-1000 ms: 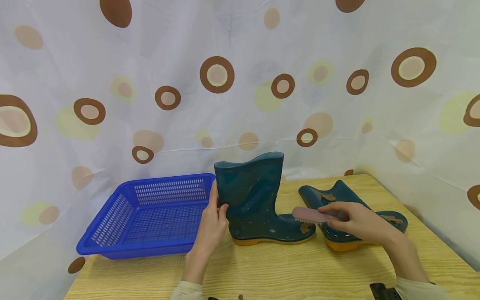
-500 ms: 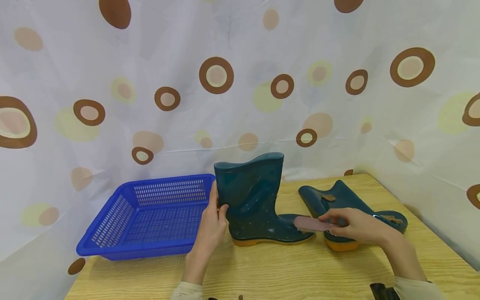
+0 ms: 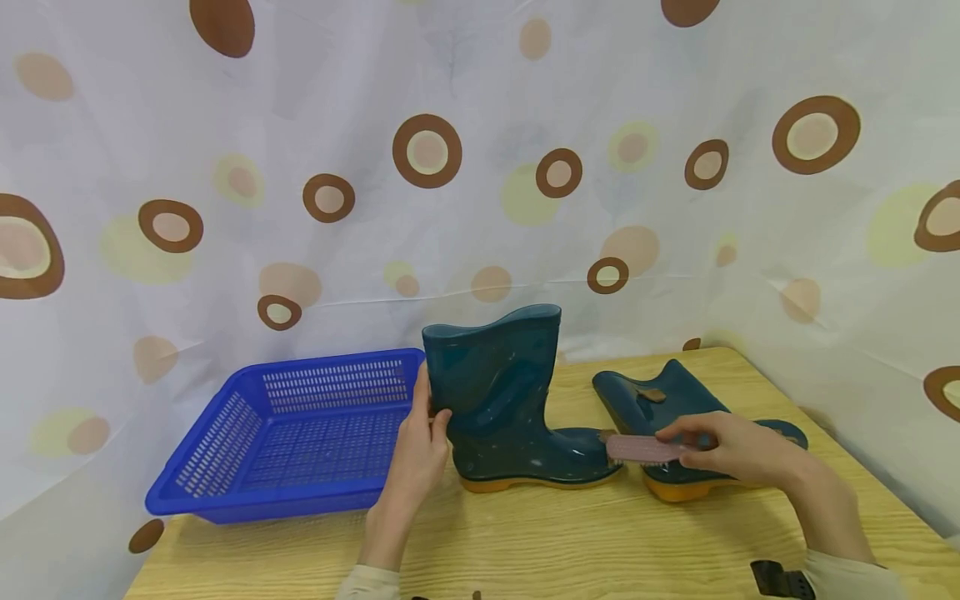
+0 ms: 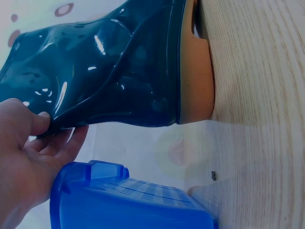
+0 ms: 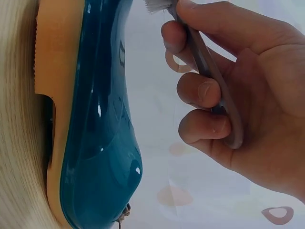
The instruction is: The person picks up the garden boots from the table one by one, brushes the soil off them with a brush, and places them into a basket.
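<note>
A dark teal rain boot [image 3: 495, 392] with an orange sole stands upright on the table, toe to the right. My left hand [image 3: 416, 454] grips the back of its shaft, thumb on the near side, also plain in the left wrist view [image 4: 28, 148]. A pinkish brush [image 3: 641, 448] is pinched in my right hand [image 3: 738, 450]; its bristle end is at the boot's toe, over a brown patch. Contact is hard to tell. In the right wrist view, fingers curl round the brush handle [image 5: 209, 76]. A second rain boot [image 3: 663, 408] with brown patches is partly hidden behind that hand.
A blue plastic basket [image 3: 285, 500] with slotted walls is left of the standing boot, near my left hand. Everything stands on a wood-grain table [image 3: 525, 542]. Behind hangs a white curtain [image 3: 360, 108] with brown ring patterns.
The brush came down onto the toe area, then shifted right towards the tip with my right hand. My left hand still holds the boot. The view has turned slightly.
</note>
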A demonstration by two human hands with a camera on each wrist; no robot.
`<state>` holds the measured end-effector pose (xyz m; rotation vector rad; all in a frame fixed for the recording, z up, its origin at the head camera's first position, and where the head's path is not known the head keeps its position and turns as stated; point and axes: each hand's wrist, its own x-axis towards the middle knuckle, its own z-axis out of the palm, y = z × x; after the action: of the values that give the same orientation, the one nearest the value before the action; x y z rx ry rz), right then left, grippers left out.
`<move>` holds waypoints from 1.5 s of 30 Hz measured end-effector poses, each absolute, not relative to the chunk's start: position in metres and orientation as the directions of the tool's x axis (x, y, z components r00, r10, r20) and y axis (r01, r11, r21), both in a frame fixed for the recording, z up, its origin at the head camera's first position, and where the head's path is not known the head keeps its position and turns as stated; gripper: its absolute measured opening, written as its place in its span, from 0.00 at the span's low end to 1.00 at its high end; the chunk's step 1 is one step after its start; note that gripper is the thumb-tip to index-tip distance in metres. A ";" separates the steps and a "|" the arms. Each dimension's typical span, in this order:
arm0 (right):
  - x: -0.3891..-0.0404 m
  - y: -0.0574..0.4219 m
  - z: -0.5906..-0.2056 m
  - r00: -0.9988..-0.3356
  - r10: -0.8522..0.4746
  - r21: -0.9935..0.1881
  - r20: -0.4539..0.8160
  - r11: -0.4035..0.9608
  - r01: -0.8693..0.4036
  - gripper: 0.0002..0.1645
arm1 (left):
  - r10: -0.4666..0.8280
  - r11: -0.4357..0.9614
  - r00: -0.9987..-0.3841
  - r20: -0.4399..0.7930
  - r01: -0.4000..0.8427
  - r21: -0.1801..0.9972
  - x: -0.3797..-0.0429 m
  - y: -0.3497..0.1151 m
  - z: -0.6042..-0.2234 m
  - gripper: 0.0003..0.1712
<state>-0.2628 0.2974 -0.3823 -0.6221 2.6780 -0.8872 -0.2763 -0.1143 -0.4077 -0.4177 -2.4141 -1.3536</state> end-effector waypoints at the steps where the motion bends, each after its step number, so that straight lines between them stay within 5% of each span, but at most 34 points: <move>1: -0.263 0.298 -0.382 -0.878 -0.468 -0.612 -0.101 0.725 -0.316 0.23 | 0.086 0.501 -0.899 0.430 0.412 0.761 -0.276 -0.114 -0.408 0.45; 8: -0.261 0.297 -0.378 -0.884 -0.467 -0.627 -0.008 0.691 -0.359 0.22 | 0.084 0.498 -0.900 0.427 0.409 0.765 -0.276 -0.115 -0.409 0.45; 20: -0.269 0.265 -0.389 -0.913 -0.392 -0.408 0.113 0.819 -0.403 0.20 | 0.084 0.492 -0.899 0.430 0.413 0.766 -0.278 -0.115 -0.409 0.46; 35: -0.260 0.262 -0.373 -0.946 -0.322 -0.364 -0.036 0.886 -0.287 0.23 | 0.083 0.490 -0.896 0.436 0.417 0.765 -0.277 -0.114 -0.409 0.46; 45: -0.257 0.267 -0.365 -0.937 -0.332 -0.449 -0.111 0.858 -0.251 0.24 | 0.080 0.491 -0.901 0.426 0.408 0.770 -0.276 -0.114 -0.407 0.46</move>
<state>-0.2569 0.2673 -0.3645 -0.4512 2.8485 -0.6508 -0.2762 -0.1144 -0.4075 -0.4088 -2.4060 -1.3742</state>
